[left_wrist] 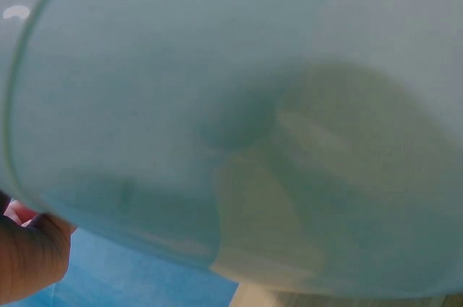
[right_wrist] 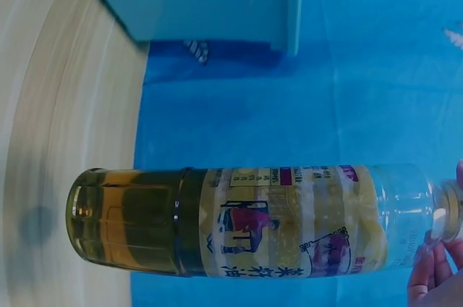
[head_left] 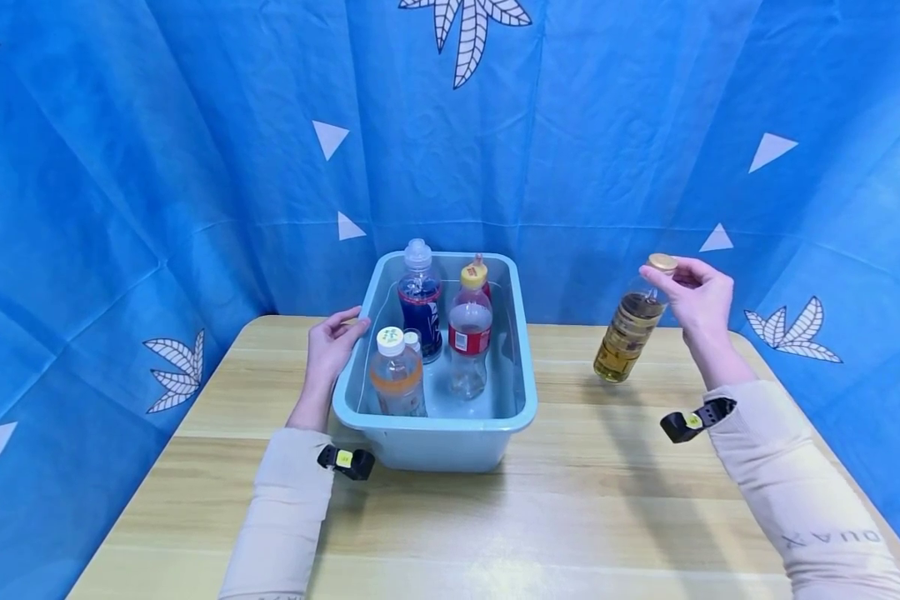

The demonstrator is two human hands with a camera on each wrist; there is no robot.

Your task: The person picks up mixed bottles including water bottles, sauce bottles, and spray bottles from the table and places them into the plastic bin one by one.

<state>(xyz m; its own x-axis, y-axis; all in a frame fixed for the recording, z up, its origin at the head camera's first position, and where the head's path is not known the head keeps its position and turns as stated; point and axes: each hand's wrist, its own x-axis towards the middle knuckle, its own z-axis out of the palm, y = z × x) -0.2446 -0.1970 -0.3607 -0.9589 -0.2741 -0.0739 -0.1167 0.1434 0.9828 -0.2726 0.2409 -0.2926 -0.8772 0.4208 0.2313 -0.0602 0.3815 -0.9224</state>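
Note:
My right hand [head_left: 701, 300] holds a bottle of golden cooking oil [head_left: 628, 333] by its neck, just below the gold cap. The bottle leans, its base toward the left, and in the right wrist view its base hangs apart from the tabletop. At the left rim of a light-blue plastic basin [head_left: 435, 446], my left hand [head_left: 332, 342] grips the edge with thumb and fingers; the left wrist view shows mostly the basin's wall [left_wrist: 159, 104]. Inside stand several bottles, among them a dark-blue one [head_left: 420, 312], a red-labelled one [head_left: 468, 342] and one with an orange band [head_left: 396, 383].
The basin stands on a light wooden table [head_left: 570, 500]. A blue cloth [head_left: 607, 125] with leaf and triangle prints hangs behind the table and at both sides. In the basin, a small white-capped bottle [head_left: 412, 340] and a red-tipped bottle [head_left: 478, 260] are partly hidden.

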